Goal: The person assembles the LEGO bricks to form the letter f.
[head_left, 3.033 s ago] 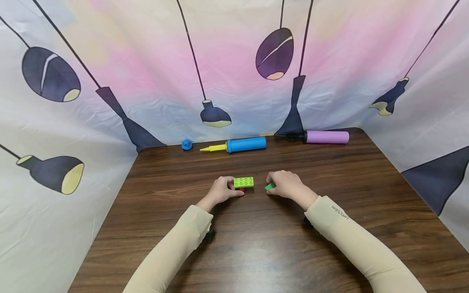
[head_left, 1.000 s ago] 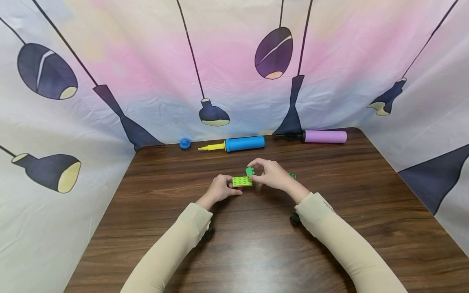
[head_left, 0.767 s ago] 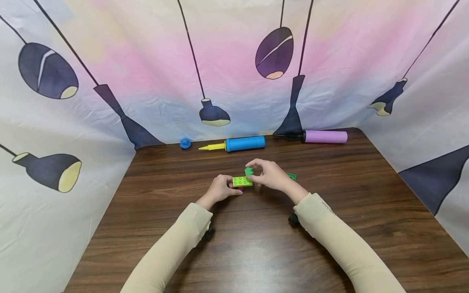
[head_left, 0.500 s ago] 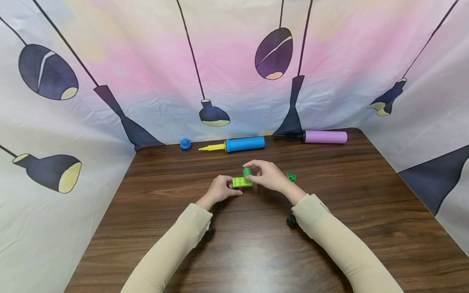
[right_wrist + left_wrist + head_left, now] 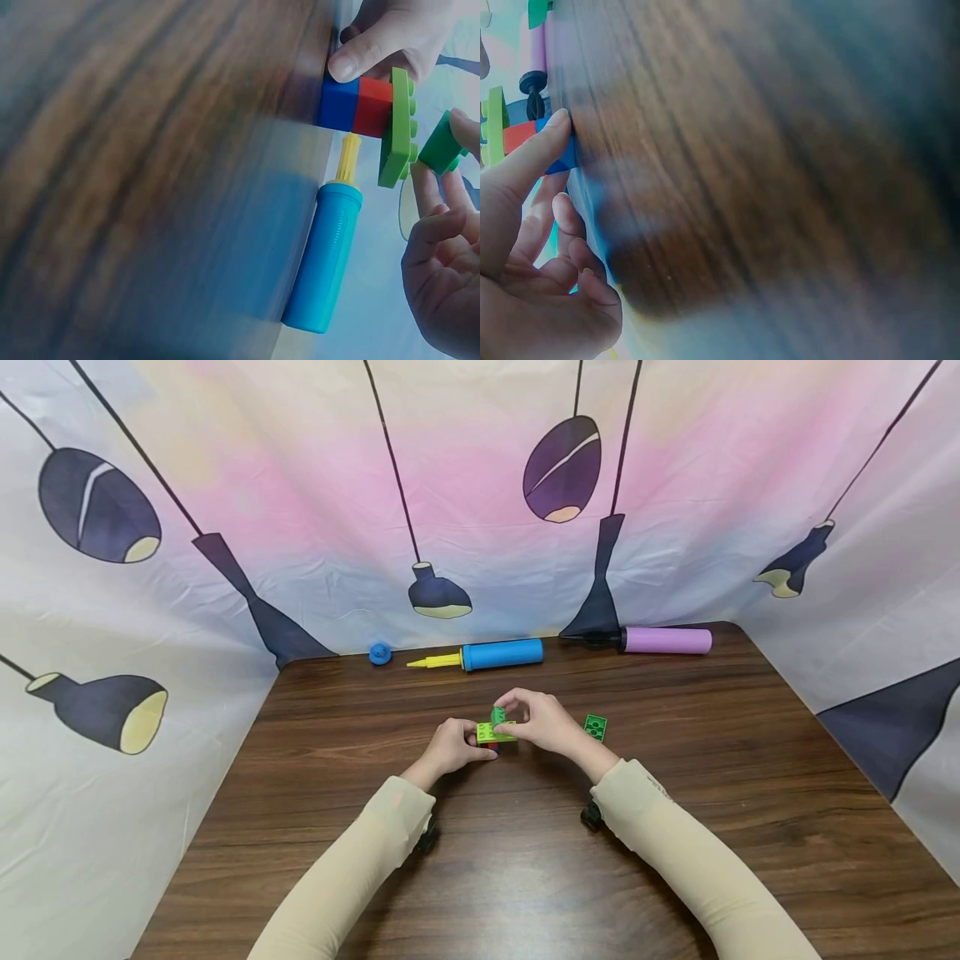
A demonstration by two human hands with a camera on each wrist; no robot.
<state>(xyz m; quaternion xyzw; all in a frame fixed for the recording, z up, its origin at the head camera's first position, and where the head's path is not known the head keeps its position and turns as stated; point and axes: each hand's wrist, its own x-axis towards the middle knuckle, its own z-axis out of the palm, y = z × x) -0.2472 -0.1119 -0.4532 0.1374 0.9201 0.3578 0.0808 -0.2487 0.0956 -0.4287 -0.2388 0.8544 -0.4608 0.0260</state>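
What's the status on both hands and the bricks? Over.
Left hand holding blue brick. Right hand pinching green brick, tilted above lime plate, not yet seated. No obstruction visible.

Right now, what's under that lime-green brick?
Beneath the lime-green brick sits a red block, then a blue block. The left fingers cover part of the blue block; the faces pressed together are hidden.

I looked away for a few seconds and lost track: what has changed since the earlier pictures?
The right hand has moved left, bringing a small green block over the lime brick, tilted. That uncovered another green brick on the right. The left hand still holds the stack by the blue brick; the blue pump and purple pump stayed put.
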